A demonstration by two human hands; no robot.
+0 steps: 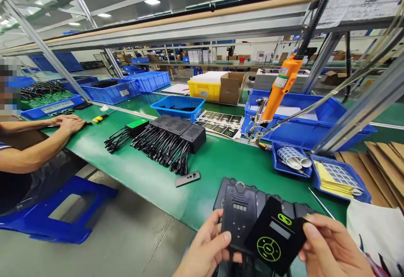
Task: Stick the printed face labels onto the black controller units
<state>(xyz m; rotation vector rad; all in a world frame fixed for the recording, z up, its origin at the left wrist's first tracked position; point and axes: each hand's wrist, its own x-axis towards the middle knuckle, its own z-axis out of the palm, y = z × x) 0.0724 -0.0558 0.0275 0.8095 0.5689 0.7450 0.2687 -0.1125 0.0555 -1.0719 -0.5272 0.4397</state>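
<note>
My left hand (210, 245) is closed around a black controller box (239, 214) with a small digit display and a few button spots on its face. In my right hand (331, 243), a black panel sticker (274, 237) with a green logo, a grey window and a round green button print is pinched at its right edge. The sticker is tilted and overlaps the lower right of the box; whether they touch I cannot tell. Behind both lie several black boxes (285, 205) in a row, partly hidden by the sticker and the held box.
Corded black boxes (176, 134) stand mid-table beside a small grey plate (187, 179). Sticker sheets (219, 123) lie behind. An orange electric screwdriver (279, 87) hangs at right above blue bins (293, 159). A co-worker's hands (71, 123) rest on the table at left.
</note>
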